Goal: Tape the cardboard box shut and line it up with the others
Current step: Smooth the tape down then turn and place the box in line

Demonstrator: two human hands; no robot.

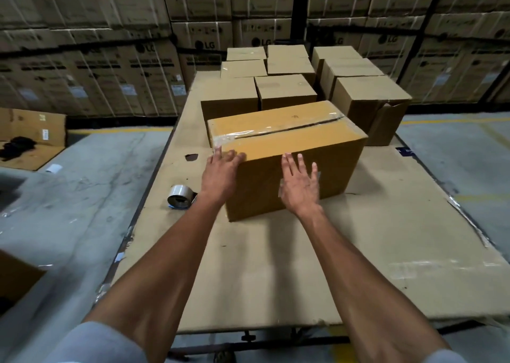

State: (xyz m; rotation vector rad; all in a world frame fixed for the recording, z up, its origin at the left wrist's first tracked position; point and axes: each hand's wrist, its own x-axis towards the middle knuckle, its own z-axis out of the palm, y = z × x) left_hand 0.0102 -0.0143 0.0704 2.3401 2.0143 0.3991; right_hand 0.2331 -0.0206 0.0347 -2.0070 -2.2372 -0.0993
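1. The cardboard box (287, 152) sits on the bench (303, 266), turned at a slight angle, its top seam covered with clear tape.
2. The left hand (220, 173) lies flat and open on the box's near left top corner, fingers spread and gripping nothing.
3. The right hand (299, 181) presses flat against the near side of the box, fingers stretched out and open, holding nothing.
4. A roll of tape (180, 197) lies on the bench just left of the box, near the left forearm.
5. The other boxes (284, 86) stand in rows at the far end of the bench, right behind the box.
6. Big stacked cartons (110, 59) fill the background.
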